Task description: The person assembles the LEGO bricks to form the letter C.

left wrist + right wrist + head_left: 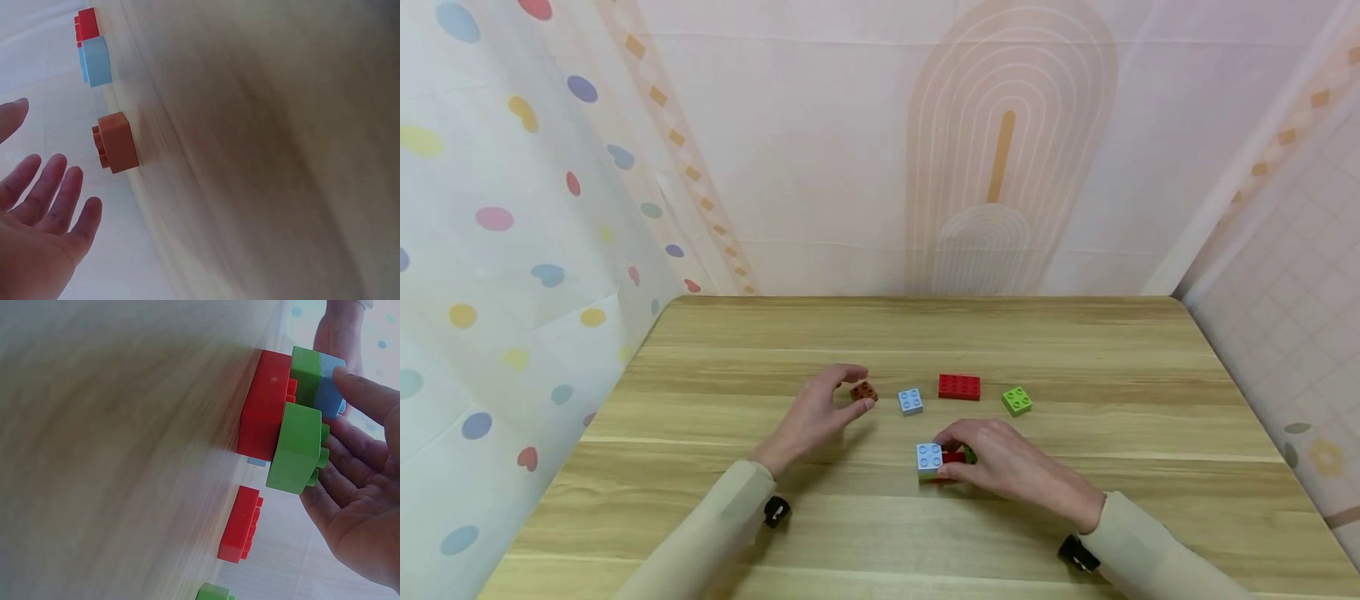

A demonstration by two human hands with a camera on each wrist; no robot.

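Observation:
My right hand (1000, 458) holds a small brick build, thumb and fingers on either side of the light blue brick (929, 456) at its left end. That brick caps a green brick (306, 376), which sits on one end of a long red brick (265, 409). A second green brick (295, 449) is on the red brick's other end. My left hand (812, 417) reaches over the table with thumb and fingers spread around a brown brick (864, 392). In the left wrist view a gap shows between these fingers and the brown brick.
Behind the build, a loose light blue brick (911, 402), a long red brick (959, 387) and a green brick (1017, 402) lie in a loose row on the wooden table (1075, 342). Patterned curtains (820, 167) hang along the table's back and sides.

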